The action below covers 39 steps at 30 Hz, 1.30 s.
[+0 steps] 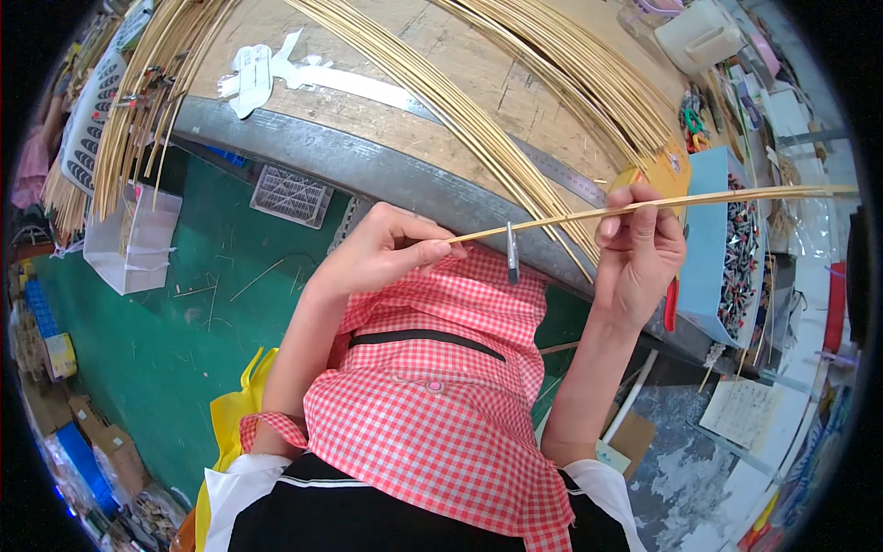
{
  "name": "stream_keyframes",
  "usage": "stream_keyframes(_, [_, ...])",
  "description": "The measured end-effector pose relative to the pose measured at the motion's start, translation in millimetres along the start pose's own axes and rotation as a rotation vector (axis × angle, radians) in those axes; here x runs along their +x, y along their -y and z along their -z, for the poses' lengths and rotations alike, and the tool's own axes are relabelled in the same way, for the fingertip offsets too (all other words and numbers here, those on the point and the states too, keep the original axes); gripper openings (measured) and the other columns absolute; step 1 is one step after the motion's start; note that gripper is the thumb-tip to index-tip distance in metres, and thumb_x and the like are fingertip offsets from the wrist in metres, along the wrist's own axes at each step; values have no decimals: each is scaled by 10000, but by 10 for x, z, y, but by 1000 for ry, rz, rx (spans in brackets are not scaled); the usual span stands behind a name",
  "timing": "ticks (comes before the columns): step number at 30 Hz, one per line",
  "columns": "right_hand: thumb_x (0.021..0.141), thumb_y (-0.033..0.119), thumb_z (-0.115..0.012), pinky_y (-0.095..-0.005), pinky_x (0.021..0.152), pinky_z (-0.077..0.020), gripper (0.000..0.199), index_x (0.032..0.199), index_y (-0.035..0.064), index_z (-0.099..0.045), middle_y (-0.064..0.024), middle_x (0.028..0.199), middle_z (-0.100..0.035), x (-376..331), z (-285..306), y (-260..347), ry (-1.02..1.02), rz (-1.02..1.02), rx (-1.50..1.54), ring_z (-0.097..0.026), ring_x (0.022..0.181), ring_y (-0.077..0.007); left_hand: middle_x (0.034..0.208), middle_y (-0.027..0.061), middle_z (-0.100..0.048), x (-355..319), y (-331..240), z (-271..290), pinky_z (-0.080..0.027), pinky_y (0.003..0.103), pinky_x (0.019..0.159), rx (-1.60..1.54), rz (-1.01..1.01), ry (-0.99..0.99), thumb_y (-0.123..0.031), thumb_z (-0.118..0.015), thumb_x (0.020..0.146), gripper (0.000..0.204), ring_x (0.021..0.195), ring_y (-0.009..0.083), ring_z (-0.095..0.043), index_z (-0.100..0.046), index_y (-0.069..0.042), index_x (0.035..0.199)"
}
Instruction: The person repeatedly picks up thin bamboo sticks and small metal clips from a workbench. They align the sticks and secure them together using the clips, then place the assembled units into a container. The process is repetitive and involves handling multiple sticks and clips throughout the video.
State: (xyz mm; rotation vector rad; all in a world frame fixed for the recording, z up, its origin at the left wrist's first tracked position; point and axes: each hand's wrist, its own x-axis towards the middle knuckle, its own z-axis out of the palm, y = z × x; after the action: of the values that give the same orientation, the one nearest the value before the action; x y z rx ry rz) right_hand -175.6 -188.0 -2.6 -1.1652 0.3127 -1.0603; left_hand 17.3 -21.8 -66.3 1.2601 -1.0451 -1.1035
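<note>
A thin bundle of bamboo strips (pixel 552 220) runs nearly level before my body, out past the table's right edge. My left hand (pixel 391 247) pinches its left end between thumb and forefinger. Farther right, my right hand (pixel 641 247) grips the same strips between thumb and fingers, palm turned upward. Between the hands, a small grey metal piece (pixel 512 256) stands upright against the strips near the table edge; whether it is clipped on them or fixed to the table, I cannot tell. Behind them, more long bamboo strips (pixel 441 101) lie slantwise across the wooden table (pixel 359 138).
At the right stands a light-blue box (pixel 706 212) of small dark and red parts, with a yellow object (pixel 676 170) beside it. A steel ruler (pixel 561 175) and white paper cutouts (pixel 253 81) lie on the table. Bamboo bundles (pixel 170 46) overhang its left end above a white bin (pixel 133 239).
</note>
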Motion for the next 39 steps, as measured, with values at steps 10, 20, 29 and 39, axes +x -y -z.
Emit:
stream_keyframes(10, [876,-52,-550,-266,637,-565,132,936,-81,-665,-166,869,-688,-385,-536,-396,8,-266,-36,-673,702,-180,948,123,-667,-83,-456,17,-528,302,709,495,-362,-364,7,-655,760,345,825,206,-653,-653,-17,1105])
stream_keyframes(20, [817,-82,-606,-268,672,-511,151,949,-32,-659,-75,826,-672,-818,-873,-873,263,-225,-138,-632,779,-141,777,98,-674,-207,-584,-209,-501,276,582,658,-563,-421,-2,-729,682,226,687,203,-655,-715,-12,908])
stream_keyframes(29, [840,-57,-604,-231,567,-500,149,983,-73,-642,-122,898,-654,-320,-455,-106,29,-203,-200,-586,644,-122,756,103,-659,-177,-535,-145,-494,291,561,718,-538,-385,16,-713,694,188,666,228,-645,-705,-14,880])
stream_keyframes(39, [850,1,-643,-222,448,-444,102,903,-85,-656,-145,700,-632,-337,-358,-96,-28,-88,-70,-537,496,-127,793,108,-666,-141,-452,-131,-506,301,579,655,-480,-270,-7,-713,707,193,695,232,-648,-704,-21,899])
